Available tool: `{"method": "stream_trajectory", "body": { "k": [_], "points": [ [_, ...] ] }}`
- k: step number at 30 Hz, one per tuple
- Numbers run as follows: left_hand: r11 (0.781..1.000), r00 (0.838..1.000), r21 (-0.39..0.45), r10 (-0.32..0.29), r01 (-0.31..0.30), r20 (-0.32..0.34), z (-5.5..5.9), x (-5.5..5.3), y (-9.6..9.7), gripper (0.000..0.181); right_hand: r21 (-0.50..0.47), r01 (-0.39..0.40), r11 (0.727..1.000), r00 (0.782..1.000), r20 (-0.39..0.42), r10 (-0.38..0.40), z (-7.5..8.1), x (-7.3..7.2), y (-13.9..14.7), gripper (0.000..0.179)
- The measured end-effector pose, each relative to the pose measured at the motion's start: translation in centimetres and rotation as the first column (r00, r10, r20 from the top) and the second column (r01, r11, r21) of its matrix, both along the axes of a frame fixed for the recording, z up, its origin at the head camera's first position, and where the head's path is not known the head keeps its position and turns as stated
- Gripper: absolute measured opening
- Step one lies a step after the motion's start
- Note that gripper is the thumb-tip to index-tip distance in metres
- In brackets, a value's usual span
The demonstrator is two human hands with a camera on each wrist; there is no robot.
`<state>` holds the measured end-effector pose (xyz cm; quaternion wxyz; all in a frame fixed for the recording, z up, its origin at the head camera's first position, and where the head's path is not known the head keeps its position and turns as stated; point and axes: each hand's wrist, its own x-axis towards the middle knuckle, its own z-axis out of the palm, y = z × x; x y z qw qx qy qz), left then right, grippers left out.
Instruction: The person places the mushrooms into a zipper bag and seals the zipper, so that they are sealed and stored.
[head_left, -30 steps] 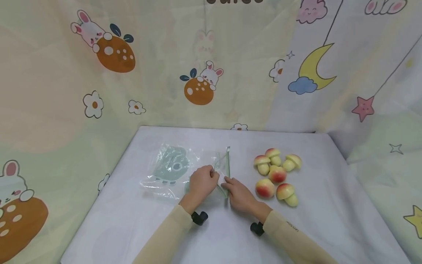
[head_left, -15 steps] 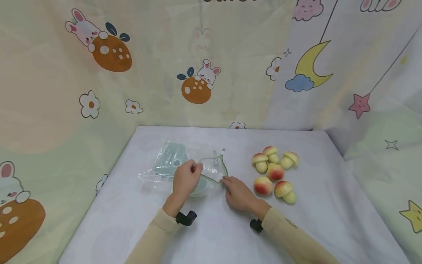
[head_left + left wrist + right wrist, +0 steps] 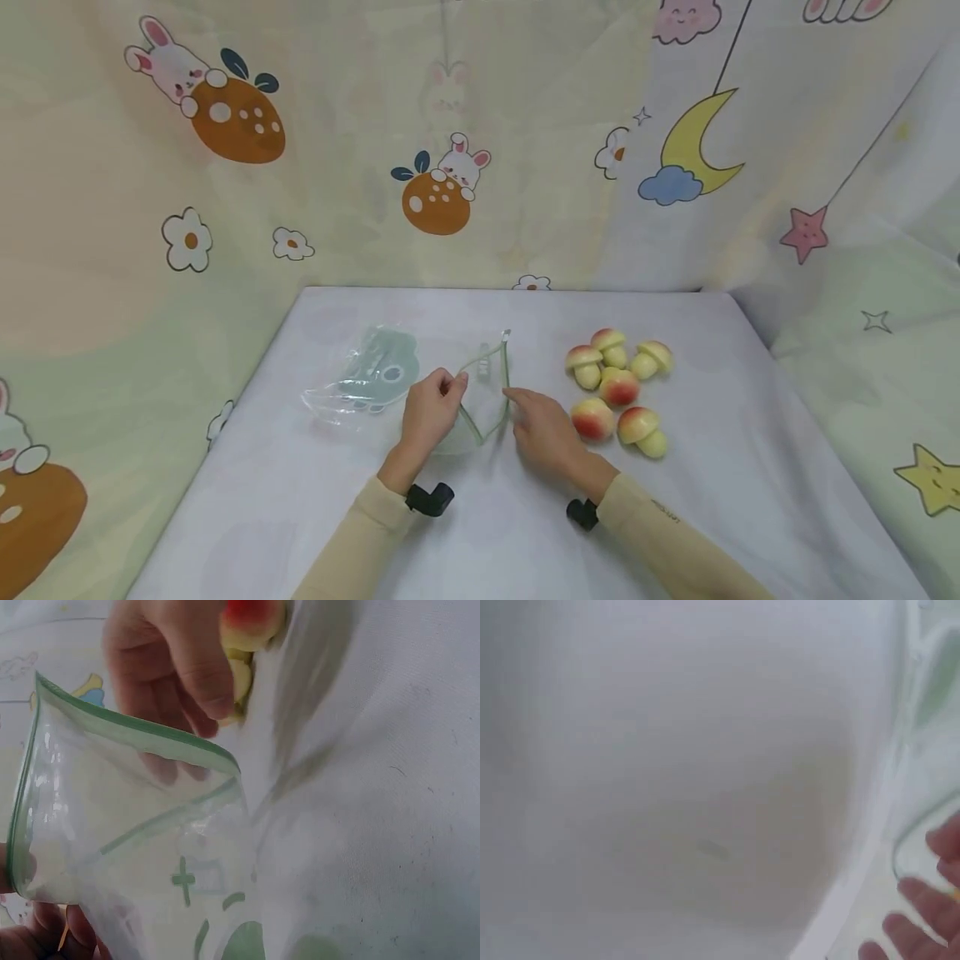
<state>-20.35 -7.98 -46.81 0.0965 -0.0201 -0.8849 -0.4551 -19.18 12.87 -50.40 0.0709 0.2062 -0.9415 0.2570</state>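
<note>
A clear zip bag (image 3: 378, 367) with a pale green cartoon print lies on the table, its green-edged mouth spread apart at the right end. My left hand (image 3: 430, 410) pinches one side of the mouth; in the left wrist view its fingers (image 3: 52, 930) show at the lower left. Opposite, my right hand (image 3: 546, 429) has its index fingertip at the other rim. The left wrist view shows that hand (image 3: 176, 660) with its fingertips behind the bag's film, thumb apart. In the right wrist view, loosely spread fingers (image 3: 922, 911) appear beside the green rim. The bag holds no visible item.
Several red-and-yellow mushroom-shaped pieces (image 3: 619, 388) lie in a cluster right of the bag, close to my right hand. A white cloth covers the table (image 3: 480, 533). Behind it hangs a curtain (image 3: 345, 167) printed with rabbits and flowers.
My left hand has pulled its side of the bag's mouth leftward, away from the right hand, so the opening is wider. The right hand has shifted slightly; the mushroom pieces keep their arrangement.
</note>
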Motion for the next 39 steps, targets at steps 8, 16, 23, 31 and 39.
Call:
{"method": "stream_trajectory", "body": {
  "k": [8, 16, 23, 31, 39],
  "points": [
    [0.999, 0.999, 0.045, 0.007, -0.008, 0.035, -0.1, -0.1, -0.2, 0.033, -0.004, 0.172, 0.985, 0.980, -0.102, -0.172, 3.5, 0.1, 3.6, 0.041],
    [0.998, 0.999, 0.063, 0.020, -0.022, 0.030, -0.1, 0.0, -0.1, 0.032, 0.120, 0.259, 0.958, 0.966, -0.032, -0.258, 4.0, 1.4, 6.7, 0.046],
    [0.994, 0.998, 0.112, 0.012, -0.019, 0.063, -0.3, 0.1, 0.1, 0.026, 0.123, 0.188, 0.974, 0.982, 0.007, -0.191, 2.8, 2.1, 6.4, 0.050],
    [1.000, 0.998, -0.001, -0.008, 0.008, 0.068, -1.1, 0.2, 0.8, 0.021, 0.061, 0.149, 0.987, 0.988, 0.030, -0.151, 1.3, 1.8, 5.7, 0.057],
    [0.918, 0.977, -0.365, -0.083, 0.153, 0.199, -3.0, -0.1, 3.6, 0.047, 0.032, 0.150, 0.988, 0.982, 0.111, -0.152, 1.2, 1.4, 4.9, 0.058]
  ]
}}
